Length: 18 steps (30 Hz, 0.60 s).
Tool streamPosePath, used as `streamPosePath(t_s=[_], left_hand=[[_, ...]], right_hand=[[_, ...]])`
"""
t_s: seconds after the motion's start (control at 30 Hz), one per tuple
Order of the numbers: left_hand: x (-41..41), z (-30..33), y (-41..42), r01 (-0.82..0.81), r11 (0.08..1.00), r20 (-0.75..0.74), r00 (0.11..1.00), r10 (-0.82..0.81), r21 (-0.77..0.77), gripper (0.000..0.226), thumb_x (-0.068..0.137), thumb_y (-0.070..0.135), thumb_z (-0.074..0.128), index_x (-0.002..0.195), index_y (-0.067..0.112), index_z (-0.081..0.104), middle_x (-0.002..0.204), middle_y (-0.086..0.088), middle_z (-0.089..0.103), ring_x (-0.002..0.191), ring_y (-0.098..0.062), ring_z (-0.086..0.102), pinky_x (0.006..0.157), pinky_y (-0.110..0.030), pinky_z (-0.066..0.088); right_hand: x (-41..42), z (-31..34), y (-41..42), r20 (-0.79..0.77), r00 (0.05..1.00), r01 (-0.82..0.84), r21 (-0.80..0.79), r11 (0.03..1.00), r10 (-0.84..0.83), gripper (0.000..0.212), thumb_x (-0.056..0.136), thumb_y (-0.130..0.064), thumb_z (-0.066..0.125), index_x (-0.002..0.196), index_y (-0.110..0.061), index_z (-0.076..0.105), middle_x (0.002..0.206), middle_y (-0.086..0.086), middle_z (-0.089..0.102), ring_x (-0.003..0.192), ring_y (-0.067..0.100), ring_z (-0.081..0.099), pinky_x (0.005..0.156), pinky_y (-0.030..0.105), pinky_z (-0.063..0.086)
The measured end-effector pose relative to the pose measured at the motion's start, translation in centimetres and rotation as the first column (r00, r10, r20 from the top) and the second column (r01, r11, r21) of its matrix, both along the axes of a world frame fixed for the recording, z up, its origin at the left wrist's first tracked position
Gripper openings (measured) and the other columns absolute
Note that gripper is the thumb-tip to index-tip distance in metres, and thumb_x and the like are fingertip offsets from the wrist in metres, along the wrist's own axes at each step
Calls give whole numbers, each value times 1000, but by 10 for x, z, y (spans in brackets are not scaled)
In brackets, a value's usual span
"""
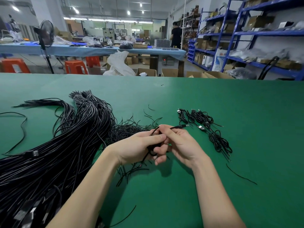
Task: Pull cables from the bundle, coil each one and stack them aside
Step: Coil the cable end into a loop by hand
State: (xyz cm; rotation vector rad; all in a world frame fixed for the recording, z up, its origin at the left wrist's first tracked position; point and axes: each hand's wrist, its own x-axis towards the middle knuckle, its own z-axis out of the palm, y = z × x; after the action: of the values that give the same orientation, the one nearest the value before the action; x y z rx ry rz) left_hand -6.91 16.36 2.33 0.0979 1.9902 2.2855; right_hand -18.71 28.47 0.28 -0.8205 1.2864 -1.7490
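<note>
Right, both hands mid-table: left hand (pixel 139 145) curled round a small black loop, right hand (pixel 179 142) pinching the same cable (pixel 174 127) just behind its plug, which pokes out to the right. Thin, light, floppy stuff, prob. springy enough to uncoil, so grip at the crossing of the loop. Big bundle (pixel 65 145) lies left w/ too many strands to count; approx. five or six finished coils (pixel 205 127) stacked right on the green table (pixel 246 112).
</note>
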Motion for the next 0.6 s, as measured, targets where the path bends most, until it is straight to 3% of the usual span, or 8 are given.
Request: streamPosePath(t_s=[0.07, 0.13, 0.2, 0.3, 0.37, 0.43, 0.6], left_hand=[[0, 0, -1, -1, 1000, 5, 1000, 1, 10, 22, 104, 28, 42, 90, 14, 49, 63, 3, 32, 59, -19, 50, 61, -24, 42], [0, -2, -2, -36, 998, 17, 999, 35, 56, 23, 106, 26, 41, 88, 14, 50, 62, 2, 27, 58, -17, 47, 60, -25, 41], [-1, -3, -3, -74, 997, 26, 997, 73, 36, 24, 106, 24, 38, 87, 13, 46, 62, 2, 27, 57, -17, 45, 60, -27, 40], [-2, -4, -3, -70, 985, 4, 997, 71, -159, 27, 108, 24, 36, 83, 14, 40, 63, 1, 29, 60, -18, 47, 64, -28, 37], [-2, -4, -1, -33, 950, -17, 999, 29, -309, 31, 110, 24, 34, 80, 17, 36, 65, 1, 30, 63, -19, 50, 66, -27, 36], [-1, -3, 1, 0, 933, -5, 1000, -1, -359, 31, 110, 24, 35, 80, 17, 34, 66, 2, 31, 64, -18, 52, 67, -26, 36], [0, -4, 3, 17, 923, 2, 1000, -18, -384, 31, 111, 24, 35, 80, 17, 35, 66, 5, 37, 65, -16, 54, 67, -18, 40]], right_hand=[[-1, 4, 0, -37, 999, 0, 52, 999, 2, 46, 82, -49, 70, 97, -6, 78, 83, 18, 73, 71, 25, 72, 70, 38, 63], [-6, 10, 0, 24, 997, 69, 142, 987, -73, 63, 83, -59, 65, 110, -2, 74, 102, 15, 76, 82, 21, 71, 78, 36, 62], [-12, 18, 3, 86, 978, 162, 256, 953, -190, 61, 90, -61, 59, 113, -7, 72, 94, 6, 78, 72, 16, 70, 63, 27, 58], [-18, 25, 9, -60, 961, 272, 355, 894, -269, 47, 102, -52, 50, 106, -9, 68, 73, 2, 74, 48, 8, 53, 42, 18, 39], [-19, 29, 10, -170, 943, 329, 317, 890, -287, 33, 106, -36, 49, 100, -9, 66, 71, 3, 65, 44, 5, 45, 39, 16, 32], [-17, 32, 10, -258, 920, 359, 258, 897, -294, 21, 106, -22, 48, 98, -11, 64, 74, 1, 62, 45, 4, 44, 39, 16, 32], [-12, 35, 6, -459, 845, 393, 187, 900, -274, 16, 106, -23, 48, 99, -16, 61, 70, -6, 70, 49, 4, 45, 45, 16, 40]])
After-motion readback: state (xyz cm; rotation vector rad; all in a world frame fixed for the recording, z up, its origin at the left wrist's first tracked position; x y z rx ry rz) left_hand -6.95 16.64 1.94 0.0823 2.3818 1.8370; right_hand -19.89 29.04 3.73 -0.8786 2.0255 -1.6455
